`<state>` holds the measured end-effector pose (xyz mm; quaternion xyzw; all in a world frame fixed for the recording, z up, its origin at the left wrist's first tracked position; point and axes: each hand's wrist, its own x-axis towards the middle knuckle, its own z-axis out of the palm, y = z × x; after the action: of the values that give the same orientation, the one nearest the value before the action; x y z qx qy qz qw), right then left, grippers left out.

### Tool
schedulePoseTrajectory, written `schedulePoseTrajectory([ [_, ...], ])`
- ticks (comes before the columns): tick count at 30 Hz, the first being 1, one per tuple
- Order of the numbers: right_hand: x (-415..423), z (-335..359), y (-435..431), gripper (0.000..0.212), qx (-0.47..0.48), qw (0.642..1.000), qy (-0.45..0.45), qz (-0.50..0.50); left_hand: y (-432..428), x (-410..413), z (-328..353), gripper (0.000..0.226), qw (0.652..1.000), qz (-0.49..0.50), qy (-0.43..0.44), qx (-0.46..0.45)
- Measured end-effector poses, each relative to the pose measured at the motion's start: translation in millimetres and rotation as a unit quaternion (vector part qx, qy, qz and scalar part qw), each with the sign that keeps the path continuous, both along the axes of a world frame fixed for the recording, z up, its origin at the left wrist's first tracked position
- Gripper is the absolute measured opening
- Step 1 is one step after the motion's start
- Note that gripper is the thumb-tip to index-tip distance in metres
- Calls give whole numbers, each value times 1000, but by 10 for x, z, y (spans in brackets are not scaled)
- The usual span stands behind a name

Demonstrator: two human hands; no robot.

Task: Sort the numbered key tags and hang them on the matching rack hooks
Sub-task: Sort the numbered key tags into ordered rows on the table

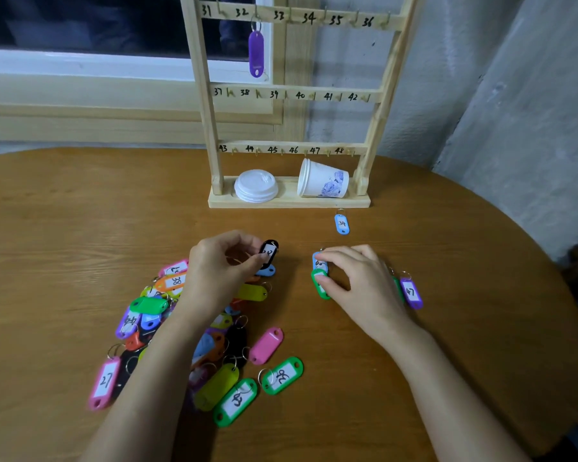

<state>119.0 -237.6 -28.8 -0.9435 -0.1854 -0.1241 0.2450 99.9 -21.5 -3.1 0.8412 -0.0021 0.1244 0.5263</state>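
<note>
- Head view, looking down at a round brown wooden table (447, 228) w/ two bare forearms reaching in.
- Left hand (221, 271), fingers curled, pinches a black oval plastic key tag (269, 253) btwn thumb and fingertips. The tag is at the hand's right edge, white label up, number too blurred to read.
- Right hand (357, 278) is curled over two tags at its left edge. Index tip rests on a light blue plastic key tag (318, 260); thumb presses on a green plastic key tag (319, 288) just in front of it. Both touch the table.
- A purple plastic key tag marked 47 (411, 292) lies just beside the right hand's outer side.
- A loose pile of mixed-colour plastic key tags (214, 345) lies under and around the left forearm; readable nos. incl. 27 and 38.
- A small blue plastic key tag marked 34 (342, 224) lies alone, beyond both hands, near the rack's base.
- A tall pale wooden hook rack (211, 128) stands at the far table edge, rows numbered 31–48.
- One violet plastic key tag (256, 53) hangs from hook 32.
- On the rack's base: a stack of white plastic cup lids (256, 185) at left, a white paper cup w/ blue flower print (321, 180) tipped on its side at right.
</note>
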Motion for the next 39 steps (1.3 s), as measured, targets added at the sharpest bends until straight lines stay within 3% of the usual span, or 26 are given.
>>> schedulePoseTrajectory([
  [7,126,124,120,23,105,994,-22,4,-33,-2,-17,8,998,-17,22,-63],
  [12,77,80,265,17,251,967,35,21,-74,-9,2,12,992,-25,40,-118],
  [16,36,77,295,20,293,948,96,76,-134,-18,20,11,991,-60,36,-113],
  [20,12,117,298,18,323,936,107,87,-134,-32,22,13,993,-73,29,-85],
  [26,126,112,69,21,380,922,57,-56,119,73,-52,17,995,50,-42,74],
  [34,128,131,12,20,405,905,68,-110,79,100,-148,22,970,-24,-38,241],
  [39,135,143,-5,21,427,893,54,-136,123,134,-209,19,960,-39,-55,272],
])
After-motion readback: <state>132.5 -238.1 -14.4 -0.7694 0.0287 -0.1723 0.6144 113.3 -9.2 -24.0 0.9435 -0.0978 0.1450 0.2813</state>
